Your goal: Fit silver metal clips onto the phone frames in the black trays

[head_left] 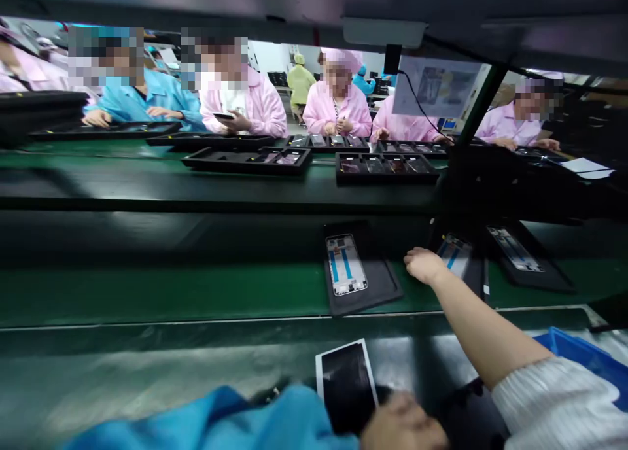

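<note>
My left hand [405, 425], at the end of a blue sleeve [275, 424], is at the bottom of the view, blurred, with its fingers hard to make out. Beside it lies a black rectangular sheet with a white border [346, 381], its lower right edge against the hand; whether I grip it does not show. My right hand is out of view. Beyond the sheet, a phone frame with blue strips [346, 265] rests on a black foam tray [380, 290] on the green belt.
From the right, another person's bare forearm in a striped sleeve [490, 326] reaches over the belt near a second phone frame [456, 255]. A third frame [515, 248] lies farther right. A blue bin [589, 358] stands at right. Co-workers sit behind black trays [387, 175].
</note>
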A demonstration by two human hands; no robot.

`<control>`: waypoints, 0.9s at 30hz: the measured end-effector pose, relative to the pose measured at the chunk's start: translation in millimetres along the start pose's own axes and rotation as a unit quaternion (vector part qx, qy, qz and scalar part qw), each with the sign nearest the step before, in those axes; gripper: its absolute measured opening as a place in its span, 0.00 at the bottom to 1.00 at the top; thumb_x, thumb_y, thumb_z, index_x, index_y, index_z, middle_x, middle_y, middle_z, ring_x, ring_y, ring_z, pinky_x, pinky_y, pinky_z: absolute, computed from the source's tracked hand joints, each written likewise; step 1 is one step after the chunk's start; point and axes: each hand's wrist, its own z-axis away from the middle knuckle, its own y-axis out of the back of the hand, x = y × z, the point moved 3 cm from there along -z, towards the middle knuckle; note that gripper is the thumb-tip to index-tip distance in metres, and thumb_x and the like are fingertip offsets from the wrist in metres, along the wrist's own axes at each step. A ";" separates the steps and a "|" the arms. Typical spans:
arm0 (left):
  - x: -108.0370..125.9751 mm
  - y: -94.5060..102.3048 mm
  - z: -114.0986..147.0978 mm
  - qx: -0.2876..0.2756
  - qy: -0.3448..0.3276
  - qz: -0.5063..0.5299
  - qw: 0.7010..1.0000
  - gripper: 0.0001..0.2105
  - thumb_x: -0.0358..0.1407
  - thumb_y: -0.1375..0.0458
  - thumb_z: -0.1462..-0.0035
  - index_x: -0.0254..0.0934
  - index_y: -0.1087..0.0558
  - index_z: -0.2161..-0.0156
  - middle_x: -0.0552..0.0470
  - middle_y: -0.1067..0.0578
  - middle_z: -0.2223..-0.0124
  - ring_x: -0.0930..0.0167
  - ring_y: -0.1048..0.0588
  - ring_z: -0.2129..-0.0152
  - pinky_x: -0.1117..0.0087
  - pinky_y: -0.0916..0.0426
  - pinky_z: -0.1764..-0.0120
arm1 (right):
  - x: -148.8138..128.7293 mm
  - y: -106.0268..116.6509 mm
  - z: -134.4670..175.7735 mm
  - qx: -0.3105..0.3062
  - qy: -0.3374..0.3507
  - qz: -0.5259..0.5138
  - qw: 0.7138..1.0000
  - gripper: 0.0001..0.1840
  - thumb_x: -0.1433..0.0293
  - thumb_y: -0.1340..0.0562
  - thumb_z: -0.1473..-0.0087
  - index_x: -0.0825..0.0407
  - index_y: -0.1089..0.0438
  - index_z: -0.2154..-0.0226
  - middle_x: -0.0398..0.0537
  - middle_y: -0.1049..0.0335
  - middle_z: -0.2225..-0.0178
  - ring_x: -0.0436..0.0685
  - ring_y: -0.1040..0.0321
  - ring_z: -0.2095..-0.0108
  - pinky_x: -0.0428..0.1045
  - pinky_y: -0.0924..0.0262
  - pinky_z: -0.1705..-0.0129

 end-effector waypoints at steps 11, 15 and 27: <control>-195.8 70.7 17.4 0.108 0.482 0.017 0.869 0.13 0.40 0.51 0.46 0.32 0.35 0.61 0.49 0.33 0.63 0.71 0.32 0.67 0.66 0.35 0.65 | -19.5 -10.8 35.6 -0.008 -0.076 -0.024 0.997 0.12 0.64 0.51 0.46 0.55 0.38 0.66 0.42 0.39 0.71 0.44 0.40 0.74 0.42 0.42 0.74; -199.9 75.7 15.7 0.157 0.496 0.049 0.852 0.12 0.38 0.50 0.46 0.33 0.36 0.59 0.48 0.33 0.60 0.70 0.33 0.64 0.64 0.36 0.62 | -35.9 21.8 42.7 0.024 -0.081 0.009 0.996 0.14 0.62 0.50 0.47 0.53 0.39 0.62 0.46 0.39 0.64 0.48 0.39 0.67 0.48 0.40 0.66; -211.1 175.5 161.4 0.309 0.436 0.102 0.839 0.12 0.38 0.51 0.46 0.30 0.35 0.60 0.48 0.31 0.60 0.70 0.31 0.65 0.64 0.35 0.62 | -247.9 48.9 221.6 0.109 -0.119 0.052 0.986 0.14 0.70 0.50 0.48 0.53 0.43 0.57 0.52 0.41 0.55 0.56 0.40 0.57 0.53 0.44 0.57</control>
